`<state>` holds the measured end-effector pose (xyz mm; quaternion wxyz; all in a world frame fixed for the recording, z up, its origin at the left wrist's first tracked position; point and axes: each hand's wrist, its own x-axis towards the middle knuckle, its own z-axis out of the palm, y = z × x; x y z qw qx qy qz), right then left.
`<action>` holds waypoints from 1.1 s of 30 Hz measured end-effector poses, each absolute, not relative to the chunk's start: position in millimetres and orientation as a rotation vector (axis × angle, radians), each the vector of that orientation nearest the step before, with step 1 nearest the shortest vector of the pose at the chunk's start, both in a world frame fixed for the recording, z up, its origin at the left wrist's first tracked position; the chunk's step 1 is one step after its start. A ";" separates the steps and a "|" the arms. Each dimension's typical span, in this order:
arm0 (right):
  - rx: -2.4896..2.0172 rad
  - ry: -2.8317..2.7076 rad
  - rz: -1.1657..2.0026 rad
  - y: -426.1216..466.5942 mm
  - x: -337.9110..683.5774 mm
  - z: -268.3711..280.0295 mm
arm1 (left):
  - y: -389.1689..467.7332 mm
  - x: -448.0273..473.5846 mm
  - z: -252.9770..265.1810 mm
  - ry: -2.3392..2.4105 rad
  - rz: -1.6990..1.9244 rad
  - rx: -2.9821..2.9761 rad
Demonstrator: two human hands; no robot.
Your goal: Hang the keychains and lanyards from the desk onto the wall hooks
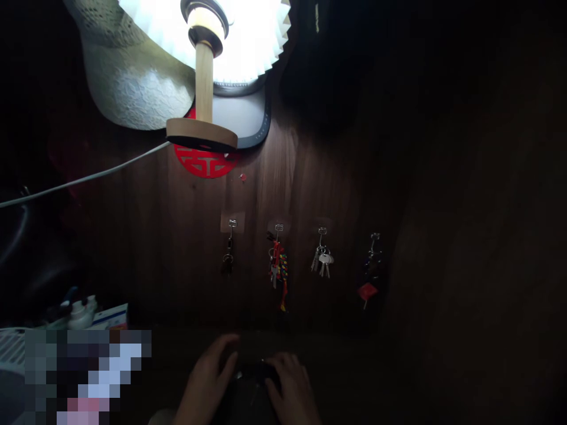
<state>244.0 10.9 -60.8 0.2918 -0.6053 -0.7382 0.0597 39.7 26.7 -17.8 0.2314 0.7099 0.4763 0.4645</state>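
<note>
Low in the dim middle of the view, my left hand curves with its thumb and fingers apart, beside a small dark object. My right hand has its thumb and fingers around the right end of that object. A faint glint shows near the object's left end; its kind is lost in the dark. Above my hands, several key sets hang from hooks on a brown wood panel: dark keys, keys with a colourful braided cord, silver keys and a bunch with a red tag.
A lit lamp with a pleated shade and wooden stem sits at the top. Its white cable runs left. Behind it hang a pale hat, a grey cap and a red round ornament. White bottles stand lower left.
</note>
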 end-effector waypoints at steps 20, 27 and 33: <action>-1.253 -1.939 0.329 6.3 230.7 -44.9 | 17.0 53.6 -30.7 1.023 0.932 2.494; -1.169 -1.857 0.384 -3.3 220.3 -39.5 | 10.6 52.3 -22.1 1.046 1.073 2.396; -1.111 -1.775 0.345 -9.3 219.7 -32.4 | 9.4 55.6 -24.5 1.089 1.148 2.239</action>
